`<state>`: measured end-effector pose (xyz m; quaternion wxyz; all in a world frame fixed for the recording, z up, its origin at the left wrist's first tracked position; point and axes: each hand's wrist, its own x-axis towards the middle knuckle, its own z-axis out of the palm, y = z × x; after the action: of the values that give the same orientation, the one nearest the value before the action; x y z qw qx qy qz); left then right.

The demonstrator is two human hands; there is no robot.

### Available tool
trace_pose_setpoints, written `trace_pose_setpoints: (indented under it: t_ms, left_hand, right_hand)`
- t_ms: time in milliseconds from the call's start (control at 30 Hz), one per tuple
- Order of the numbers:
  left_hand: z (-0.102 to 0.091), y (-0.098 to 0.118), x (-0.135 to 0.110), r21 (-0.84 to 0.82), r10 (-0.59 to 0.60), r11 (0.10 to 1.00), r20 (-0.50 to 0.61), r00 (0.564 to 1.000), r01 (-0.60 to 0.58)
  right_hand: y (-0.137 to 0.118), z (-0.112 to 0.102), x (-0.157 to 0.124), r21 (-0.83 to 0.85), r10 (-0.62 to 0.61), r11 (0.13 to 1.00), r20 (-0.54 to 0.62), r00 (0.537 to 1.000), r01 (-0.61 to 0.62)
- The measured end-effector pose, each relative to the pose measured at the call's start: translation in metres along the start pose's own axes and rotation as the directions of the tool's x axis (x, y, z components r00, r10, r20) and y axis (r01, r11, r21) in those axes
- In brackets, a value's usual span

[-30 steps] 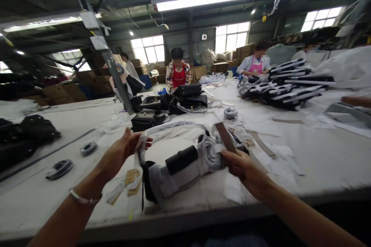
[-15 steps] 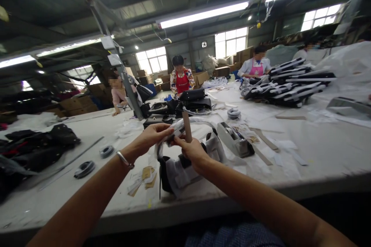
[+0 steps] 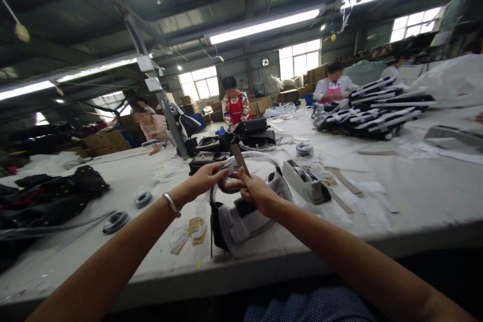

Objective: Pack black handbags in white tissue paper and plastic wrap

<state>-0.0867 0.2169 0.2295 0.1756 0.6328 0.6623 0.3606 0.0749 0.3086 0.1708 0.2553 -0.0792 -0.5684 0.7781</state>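
Observation:
A handbag (image 3: 241,224) with black parts and white wrapping stands on the table right in front of me, its arched handle (image 3: 264,155) covered in clear or white film. My left hand (image 3: 206,179) pinches the left side of that handle. Close beside it, my right hand (image 3: 263,194) grips a flat brown strip (image 3: 240,157), perhaps cardboard, that sticks up past the thumb. Some right fingers stretch toward the handle; whether they touch it I cannot tell. A grey tape dispenser (image 3: 304,181) sits right of the bag.
Paper tags (image 3: 194,234) lie left of the bag, with coiled straps (image 3: 115,222) farther left. Black bags (image 3: 254,131) stand behind it. Wrapped black-and-white pieces (image 3: 372,110) are piled at the right, dark goods (image 3: 56,191) at the left. A post (image 3: 171,115) rises beyond; co-workers sit across the table.
My right hand has shifted slightly right and its fingers have opened out from the handle. The brown strip now leans left. My left hand keeps its hold on the handle.

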Motion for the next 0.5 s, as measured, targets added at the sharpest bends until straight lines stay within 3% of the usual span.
trace_pose_setpoints:
  t_ms: [200,367,500]
  left_hand:
    - [0.004,-0.008,-0.007,0.108,0.026,0.994,-0.214,0.976,-0.002]
    - [0.009,-0.003,-0.013,0.198,0.073,0.98,-0.247,0.966,-0.023]
    - [0.014,0.005,-0.015,0.251,0.094,0.968,-0.262,0.96,-0.026]
  right_hand:
    - [0.011,-0.019,-0.036,-0.056,0.063,0.996,-0.003,0.998,-0.063]
    - [0.025,-0.031,-0.051,-0.23,0.228,0.952,0.079,0.971,-0.205]
    - [0.025,-0.036,-0.049,-0.258,0.301,0.933,0.182,0.936,-0.25]
